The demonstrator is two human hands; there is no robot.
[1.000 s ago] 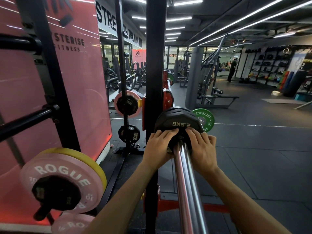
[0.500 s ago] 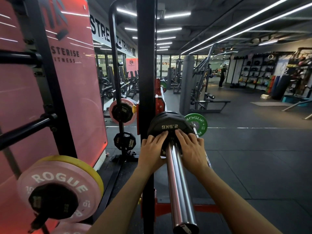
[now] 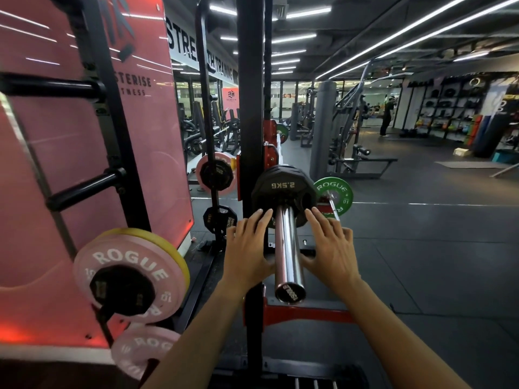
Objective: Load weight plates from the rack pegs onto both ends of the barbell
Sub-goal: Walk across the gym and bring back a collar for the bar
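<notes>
Both hands flat and open beside the bar, with the small black plate already on it.

The left hand (image 3: 248,252) and right hand (image 3: 330,248) have fingers spread and hold nothing; their tips are at the black plate (image 3: 283,192), but I cannot tell if they touch it. The plate sits far up the shiny barbell (image 3: 288,254) sleeve. No clip shows on the bar, so the plate could slide back and drop if the bar tips. It reads "2.5KG", upside down. The pink plate (image 3: 126,276) on its rack peg and the green plate (image 3: 335,193) both say "ROGUE". The wall sign (image 3: 202,56) reads "STRENGTH TRAINING", part hidden.
</notes>
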